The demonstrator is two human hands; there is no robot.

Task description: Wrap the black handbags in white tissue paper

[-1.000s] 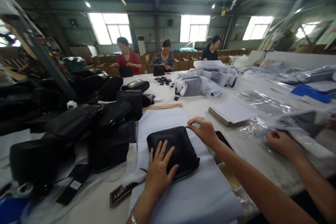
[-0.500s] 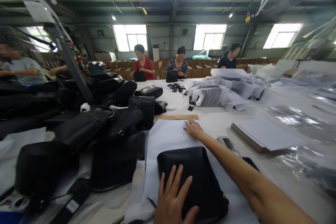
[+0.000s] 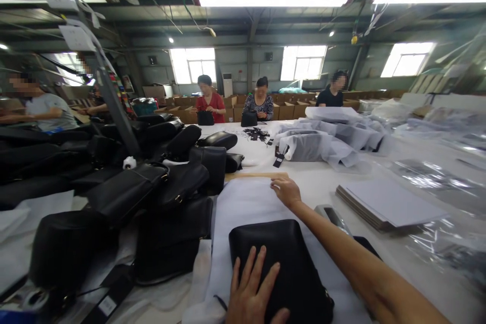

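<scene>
A black bag (image 3: 292,258) lies on white sheets of thin paper (image 3: 243,202) in front of me. My left hand (image 3: 254,288) rests flat on the bag with its fingers spread. Beyond the bag, my right hand (image 3: 285,190) is at the far right corner of the paper, thumb and fingers pinched together on its edge. A brown strip (image 3: 258,175) runs along the far edge of the paper.
Many black bags (image 3: 121,187) are heaped on the left beside a slanted metal post (image 3: 114,106). To the right lie a grey device (image 3: 332,216), stacked boards (image 3: 395,200) and clear plastic (image 3: 436,177). Wrapped bags (image 3: 307,144) and several people are farther back.
My right hand's fingers, spread on the paper before, have drawn together at its edge. My left hand has stayed on the bag. The whole view has shifted slightly downward in the frame.
</scene>
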